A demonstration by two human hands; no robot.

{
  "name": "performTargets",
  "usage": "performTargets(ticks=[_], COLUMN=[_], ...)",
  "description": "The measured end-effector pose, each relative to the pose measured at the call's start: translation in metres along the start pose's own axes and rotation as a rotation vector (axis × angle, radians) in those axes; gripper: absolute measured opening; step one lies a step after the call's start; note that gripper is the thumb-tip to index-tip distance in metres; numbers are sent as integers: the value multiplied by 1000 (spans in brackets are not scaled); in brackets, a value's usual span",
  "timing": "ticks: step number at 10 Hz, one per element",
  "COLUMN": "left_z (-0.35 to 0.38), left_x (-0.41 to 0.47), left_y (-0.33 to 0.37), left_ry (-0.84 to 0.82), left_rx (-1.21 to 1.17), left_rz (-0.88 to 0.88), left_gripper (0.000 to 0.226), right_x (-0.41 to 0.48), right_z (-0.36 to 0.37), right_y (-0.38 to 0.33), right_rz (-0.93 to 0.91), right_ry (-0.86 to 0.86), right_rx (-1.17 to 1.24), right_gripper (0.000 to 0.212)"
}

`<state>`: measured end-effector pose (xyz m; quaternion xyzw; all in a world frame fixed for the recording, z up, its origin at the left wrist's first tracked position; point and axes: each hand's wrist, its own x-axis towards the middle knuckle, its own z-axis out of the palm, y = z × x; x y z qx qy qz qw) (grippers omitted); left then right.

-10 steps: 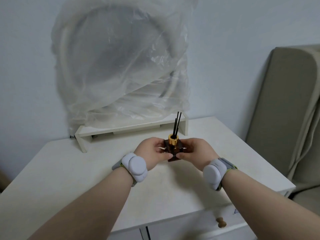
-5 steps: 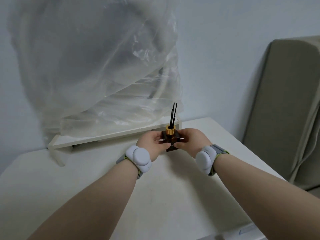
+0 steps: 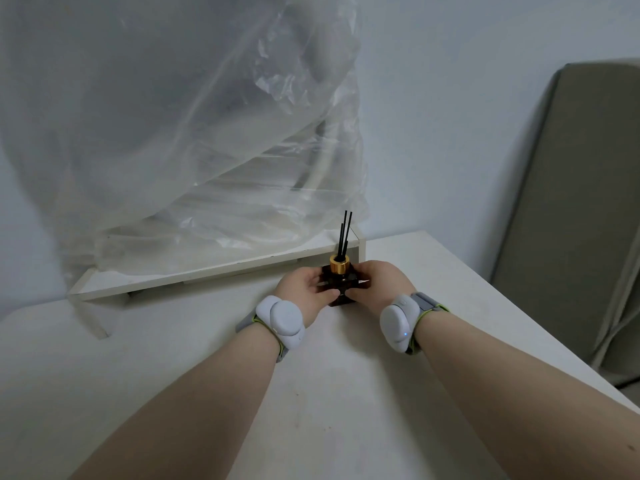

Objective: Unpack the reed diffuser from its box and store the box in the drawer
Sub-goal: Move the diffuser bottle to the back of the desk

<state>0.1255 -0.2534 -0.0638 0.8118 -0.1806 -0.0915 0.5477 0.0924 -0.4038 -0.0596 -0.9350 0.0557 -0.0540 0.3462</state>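
Unmoved, both hands (image 3: 341, 291) clasp the reed diffuser (image 3: 339, 271), reeds (image 3: 345, 233) upright.

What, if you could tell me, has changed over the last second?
Only the view shifted: the camera turned, so the drawer knob is out of frame. Both hands, left and right, keep their grip on the diffuser, upright on the table.

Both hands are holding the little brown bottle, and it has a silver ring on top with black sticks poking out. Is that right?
Nearly. The head view shows the ring on the bottle is gold, not silver. The rest holds: the left hand and the right hand both hold the bottle, and black sticks poke out of its top.
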Motion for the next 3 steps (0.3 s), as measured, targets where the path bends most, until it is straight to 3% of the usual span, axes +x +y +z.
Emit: performTargets(ticks=[3], left_z=[-1], left_x=[-1], left_y=[1], left_ry=[1], left_rx=[26], left_rz=[-39], left_gripper=[59], right_x=[4], right_z=[-7], right_y=[-5], right_rz=[89], right_ry=[-12], right_rx=[-71], right_gripper=[32])
